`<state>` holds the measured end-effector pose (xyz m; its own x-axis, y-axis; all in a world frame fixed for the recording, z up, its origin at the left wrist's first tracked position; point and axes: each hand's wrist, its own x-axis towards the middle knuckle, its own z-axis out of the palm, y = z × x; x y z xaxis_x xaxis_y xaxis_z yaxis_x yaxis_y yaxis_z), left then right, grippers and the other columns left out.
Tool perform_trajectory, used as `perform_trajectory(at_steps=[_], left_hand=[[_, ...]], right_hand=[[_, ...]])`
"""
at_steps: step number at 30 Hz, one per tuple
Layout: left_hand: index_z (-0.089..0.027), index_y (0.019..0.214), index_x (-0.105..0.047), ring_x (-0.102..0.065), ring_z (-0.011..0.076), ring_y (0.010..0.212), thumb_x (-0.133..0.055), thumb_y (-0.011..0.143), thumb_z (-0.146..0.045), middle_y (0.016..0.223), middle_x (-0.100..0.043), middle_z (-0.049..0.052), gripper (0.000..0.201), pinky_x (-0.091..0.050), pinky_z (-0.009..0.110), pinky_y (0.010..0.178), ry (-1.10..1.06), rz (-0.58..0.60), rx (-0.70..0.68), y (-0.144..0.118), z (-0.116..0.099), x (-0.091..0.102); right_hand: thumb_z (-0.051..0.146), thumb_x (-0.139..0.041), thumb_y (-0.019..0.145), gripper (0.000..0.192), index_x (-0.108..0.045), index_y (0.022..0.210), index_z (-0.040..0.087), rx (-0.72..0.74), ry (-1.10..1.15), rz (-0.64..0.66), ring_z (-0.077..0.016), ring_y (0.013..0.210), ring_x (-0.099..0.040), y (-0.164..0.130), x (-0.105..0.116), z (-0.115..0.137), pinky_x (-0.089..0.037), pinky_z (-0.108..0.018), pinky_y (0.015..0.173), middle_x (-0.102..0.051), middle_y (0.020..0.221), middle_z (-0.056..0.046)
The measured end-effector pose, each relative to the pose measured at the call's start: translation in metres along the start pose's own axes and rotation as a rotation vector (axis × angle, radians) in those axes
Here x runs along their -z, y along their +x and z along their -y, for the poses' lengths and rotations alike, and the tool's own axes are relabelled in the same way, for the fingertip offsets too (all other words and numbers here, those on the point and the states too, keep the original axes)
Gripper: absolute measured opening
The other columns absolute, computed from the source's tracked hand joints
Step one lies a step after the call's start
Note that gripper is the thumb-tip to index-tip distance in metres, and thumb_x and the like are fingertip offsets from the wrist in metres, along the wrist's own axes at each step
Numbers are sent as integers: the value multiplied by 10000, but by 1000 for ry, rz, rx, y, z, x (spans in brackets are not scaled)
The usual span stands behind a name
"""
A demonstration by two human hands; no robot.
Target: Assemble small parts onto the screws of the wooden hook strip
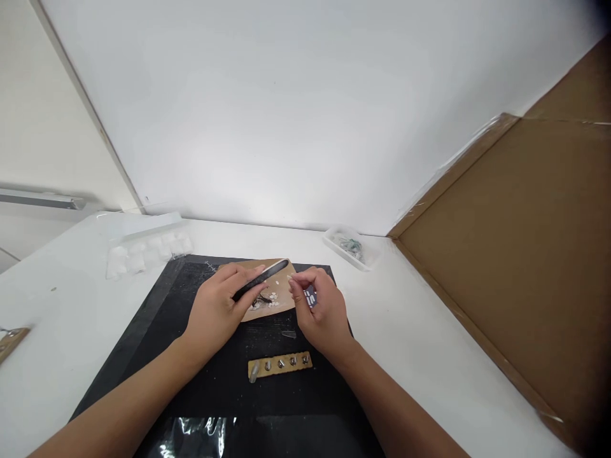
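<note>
A dark nail file point(261, 280) with a rounded end is gripped in my left hand point(217, 302), slanting up to the right over a brown sheet point(260, 315). My right hand point(322, 312) pinches a tiny pale piece, too small to name, at the sheet's right side. Small white bits point(273, 299) and a dark stringy thing lie on the sheet, partly behind my left fingers. Nearer to me, a tan strip point(289, 364) carries several metal studs, with a clear nail tip point(254, 371) at its left end. Another clear piece point(289, 334) lies just above the strip.
A black mat point(205, 394) covers part of the white table point(396, 356). At the back left is a clear compartment box point(147, 251) with white contents. A white tray point(351, 247) of small items stands at the back right. A brown cardboard panel point(506, 254) rises on the right.
</note>
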<state>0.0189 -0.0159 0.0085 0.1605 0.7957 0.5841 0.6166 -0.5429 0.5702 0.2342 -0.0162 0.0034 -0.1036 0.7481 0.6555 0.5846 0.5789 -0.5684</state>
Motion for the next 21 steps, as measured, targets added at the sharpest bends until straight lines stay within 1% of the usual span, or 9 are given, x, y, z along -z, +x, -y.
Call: perform_trajectory(at_steps=[3, 6, 10, 12, 14, 17, 19, 21], left_hand=[[-258, 1338, -737, -728, 227, 976, -646, 1045, -363, 1075, -764, 68, 324, -572, 337, 902, 120, 8, -8, 2, 10, 1], [-278, 1368, -713, -721, 209, 933, -610, 1063, -367, 1068, -750, 57, 334, -562, 305, 842, 247, 52, -33, 3, 18, 3], [-298, 1381, -707, -675, 166, 803, -558, 1091, -355, 1020, -728, 47, 330, -494, 263, 695, 422, 69, -132, 5, 23, 8], [-318, 1367, -716, -654, 161, 782, -542, 1099, -319, 1027, -727, 46, 319, -459, 274, 677, 472, 65, -203, 8, 25, 11], [-325, 1336, -735, -639, 178, 795, -554, 1093, -284, 1012, -725, 47, 306, -455, 311, 725, 507, 70, -270, 10, 26, 13], [-328, 1314, -747, -621, 211, 843, -582, 1080, -268, 992, -710, 50, 292, -453, 383, 837, 533, 129, -339, 12, 28, 13], [-327, 1331, -736, -620, 221, 898, -574, 1089, -304, 1021, -690, 56, 293, -445, 399, 874, 483, 201, -353, 13, 29, 13], [-314, 1349, -724, -621, 221, 953, -548, 1103, -357, 1053, -667, 63, 306, -437, 395, 891, 400, 266, -340, 13, 28, 13]], right_hand=[[263, -652, 1031, 42, -651, 994, 244, -23, 14, 25, -192, 761, -685, 1, 2, -1, -510, -336, 696, -744, 866, -16], [271, -672, 1024, 100, -636, 934, 247, -1, 12, 26, -190, 752, -678, 1, 4, -2, -505, -334, 688, -743, 851, -11], [266, -677, 1023, 100, -632, 935, 248, 20, -14, 21, -188, 747, -677, 1, 7, -4, -503, -341, 694, -738, 844, -5], [274, -678, 1022, 98, -635, 938, 249, 12, -21, 32, -186, 739, -679, 1, 8, -4, -498, -340, 686, -738, 839, -2], [285, -675, 1024, 105, -628, 937, 247, 6, -27, 47, -186, 735, -683, 1, 9, -5, -493, -338, 676, -737, 833, -1], [294, -659, 1032, 120, -612, 934, 243, 15, -36, 72, -187, 738, -688, 1, 9, -6, -494, -337, 675, -737, 831, -5], [292, -652, 1035, 125, -607, 929, 242, 27, -46, 81, -189, 743, -690, 1, 8, -7, -495, -338, 681, -738, 836, -7], [289, -649, 1034, 131, -603, 921, 241, 35, -58, 84, -190, 743, -690, 1, 8, -8, -493, -337, 682, -738, 833, -9]])
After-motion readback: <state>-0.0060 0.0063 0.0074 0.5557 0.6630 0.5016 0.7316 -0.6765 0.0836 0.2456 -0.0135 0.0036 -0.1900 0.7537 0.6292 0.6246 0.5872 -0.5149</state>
